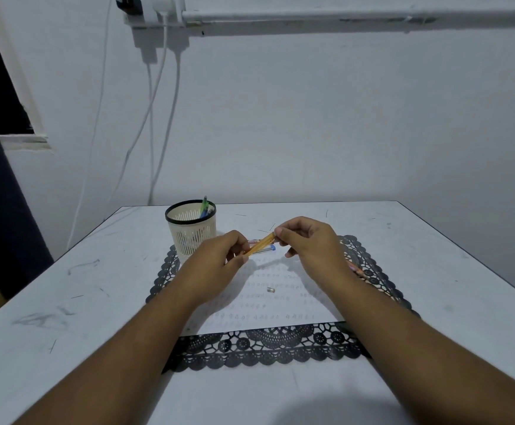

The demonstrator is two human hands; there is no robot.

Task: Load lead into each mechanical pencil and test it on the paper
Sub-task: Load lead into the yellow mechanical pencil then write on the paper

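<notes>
Above the paper [268, 305], at centre frame: orange mechanical pencil [259, 244], tilted, upper end toward 2 o'clock. Left hand [219, 256] with grip curled round the pencil's lower end; right hand [305, 240] with grip pinching the upper end between fingertips. Beneath, on the white worktop [96, 302]: black lace mat [265, 348] under the written-on paper. Small clear cap [270, 290] lying on the paper at 6 o'clock from the pencil. Mesh pen cup [191, 230] at 9 o'clock, holding pens.
</notes>
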